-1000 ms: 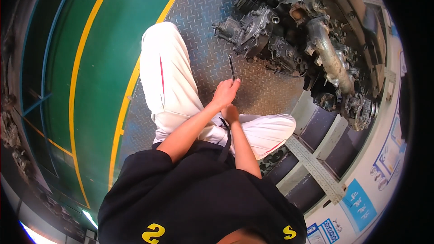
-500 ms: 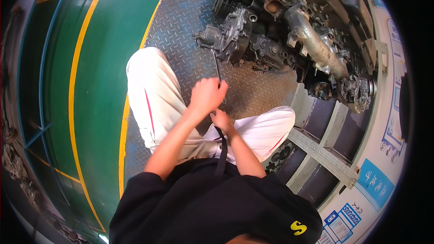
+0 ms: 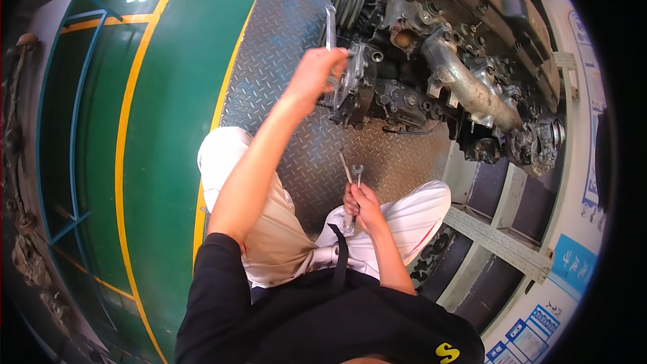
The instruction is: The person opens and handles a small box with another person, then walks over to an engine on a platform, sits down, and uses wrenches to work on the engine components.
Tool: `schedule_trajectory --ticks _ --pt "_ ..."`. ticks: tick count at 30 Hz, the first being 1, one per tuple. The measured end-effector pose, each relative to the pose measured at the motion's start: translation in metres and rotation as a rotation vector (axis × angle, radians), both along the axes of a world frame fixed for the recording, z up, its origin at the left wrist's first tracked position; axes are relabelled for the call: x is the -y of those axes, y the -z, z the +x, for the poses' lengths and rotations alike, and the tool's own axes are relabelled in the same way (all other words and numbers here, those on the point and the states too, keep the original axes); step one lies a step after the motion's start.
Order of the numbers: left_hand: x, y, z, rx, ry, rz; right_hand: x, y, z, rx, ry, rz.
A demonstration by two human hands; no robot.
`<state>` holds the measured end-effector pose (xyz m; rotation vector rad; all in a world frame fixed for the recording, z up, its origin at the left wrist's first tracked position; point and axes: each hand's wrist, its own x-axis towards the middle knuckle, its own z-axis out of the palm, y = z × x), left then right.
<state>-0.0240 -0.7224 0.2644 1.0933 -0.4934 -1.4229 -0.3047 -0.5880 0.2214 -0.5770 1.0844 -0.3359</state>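
Note:
My left hand (image 3: 317,79) is stretched forward, closed around a flat silver wrench (image 3: 330,30) that points away from me. The wrench's near end is partly hidden behind my fingers, beside the dark metal housing (image 3: 357,81) at the left end of the engine; whether it touches cannot be made out. Close to my lap, my right hand (image 3: 362,203) grips a second wrench (image 3: 358,171) with its jaw end up. A thin metal rod (image 3: 346,167) sticks out of the same grip; its kind is unclear.
The large engine (image 3: 465,81) fills the far right, on tread plate flooring (image 3: 269,61). A pale metal frame (image 3: 495,236) stands to the right. Green floor (image 3: 168,94) with yellow lines and a blue metal frame (image 3: 75,94) lie left. My bent knees flank my right hand.
My left hand has moved from beside my right hand out to the engine's left end, with the wrench. My right hand now shows its wrench and rod. The view has shifted slightly.

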Motion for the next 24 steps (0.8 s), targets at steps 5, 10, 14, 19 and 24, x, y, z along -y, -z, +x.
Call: schedule_trajectory --ticks 5,10,14,19,24 --pt "0.009 -0.002 0.039 -0.328 -0.157 -0.208 -0.001 -0.112 0.045 0.728 0.284 -0.027" --pt "0.012 0.002 0.034 -0.556 -0.221 -0.321 0.045 -0.199 0.072 1.342 0.188 -0.546" --pt "0.014 0.0 0.025 -0.707 -0.26 -0.367 0.063 -0.225 0.119 1.489 0.148 -0.666" --pt "0.004 -0.006 0.045 -0.727 -0.383 -0.462 0.071 -0.224 0.123 1.577 -0.093 -0.561" --pt "-0.005 -0.004 0.056 -0.681 -0.47 -0.448 0.075 -0.227 0.118 1.522 -0.115 -0.608"
